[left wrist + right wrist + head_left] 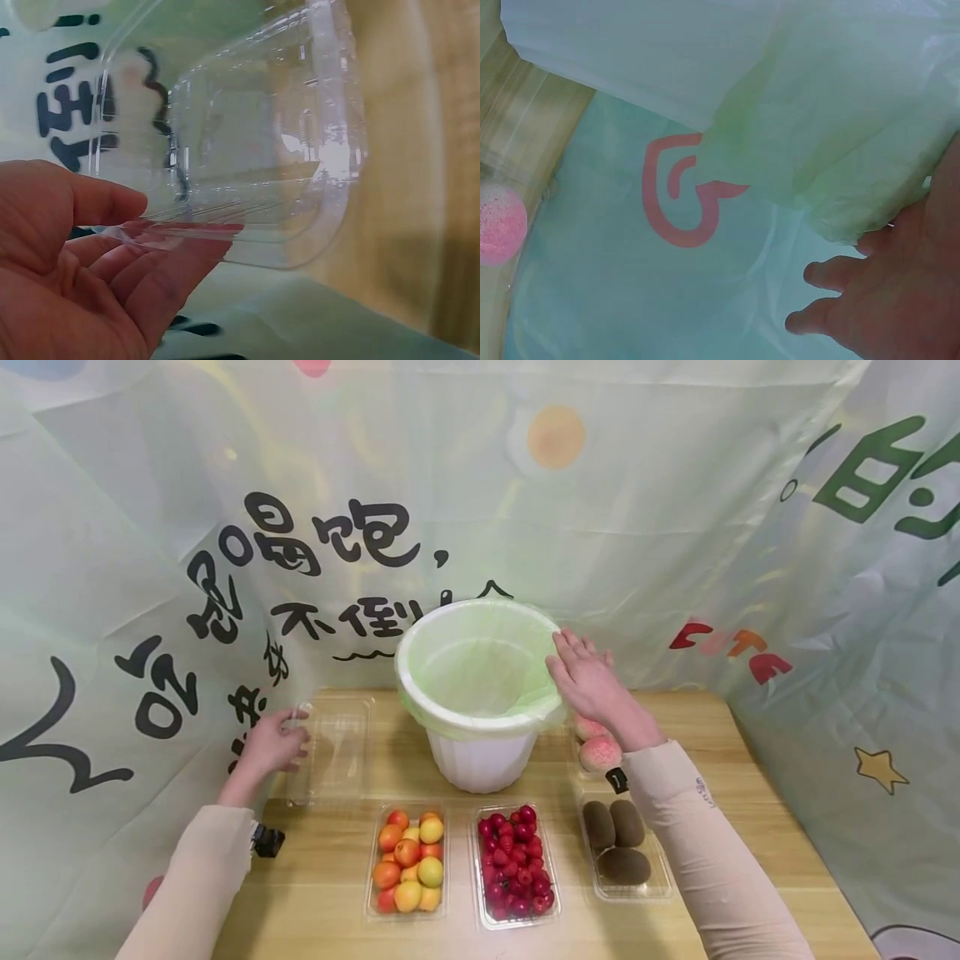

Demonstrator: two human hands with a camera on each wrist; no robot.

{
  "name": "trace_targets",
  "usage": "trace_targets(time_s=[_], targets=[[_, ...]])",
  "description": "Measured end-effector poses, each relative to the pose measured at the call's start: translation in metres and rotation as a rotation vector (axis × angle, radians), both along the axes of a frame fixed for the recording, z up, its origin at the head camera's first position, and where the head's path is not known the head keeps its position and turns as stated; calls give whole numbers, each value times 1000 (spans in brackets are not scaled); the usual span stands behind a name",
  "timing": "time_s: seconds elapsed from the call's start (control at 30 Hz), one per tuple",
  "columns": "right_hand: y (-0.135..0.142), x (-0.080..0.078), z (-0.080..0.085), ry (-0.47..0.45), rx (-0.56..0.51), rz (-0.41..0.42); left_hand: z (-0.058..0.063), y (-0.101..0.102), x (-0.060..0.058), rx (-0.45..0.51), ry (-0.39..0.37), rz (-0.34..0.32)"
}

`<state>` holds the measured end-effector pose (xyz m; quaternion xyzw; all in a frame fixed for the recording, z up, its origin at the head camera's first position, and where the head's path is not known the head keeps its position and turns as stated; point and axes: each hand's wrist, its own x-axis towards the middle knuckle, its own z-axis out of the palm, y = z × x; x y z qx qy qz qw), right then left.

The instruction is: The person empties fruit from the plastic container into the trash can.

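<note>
bin [483, 760], plain white | liner [487, 681], see-through pale green | box [339, 752], clear | peaches [599, 753], pink | kiwis [624, 866], brown | berries [517, 860], deep red | table [300, 902], tan wood-grain

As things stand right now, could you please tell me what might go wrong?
The green liner hangs loosely over the bin's rim, so the right hand might drag it down. The clear container looks thin and the left hand holds only its edge, so it could slip. Lowering the right sleeve might nudge the kiwi box.

The place is marked as a curtained-off booth by the cloth [637, 585], printed with black writing [285, 556] and a yellow star [879, 768], hung around three sides of a wooden table [315, 877].
</note>
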<state>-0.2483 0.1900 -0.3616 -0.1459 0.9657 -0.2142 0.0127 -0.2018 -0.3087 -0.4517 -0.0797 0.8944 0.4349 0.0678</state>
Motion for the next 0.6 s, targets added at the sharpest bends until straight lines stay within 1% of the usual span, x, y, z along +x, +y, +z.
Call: trace_targets(time_s=[0.1, 0.2, 0.27, 0.37, 0.47, 0.6], targets=[[0, 1, 2, -15, 25, -1, -14, -4, 10, -26, -14, -7], [0, 1, 3, -23, 43, 1, -25, -9, 19, -49, -4, -20], [0, 2, 4, -30, 51, 3, -32, -12, 25, -53, 2, -27], [0, 2, 5, -45, 60, 7, -43, -17, 33, -52, 5, -21], [-1, 2, 7, -54, 70, 9, -53, -23, 41, -43, -16, -5], [-1, 3, 9, -62, 85, 9, -63, -29, 49, 10, -53, 8]])
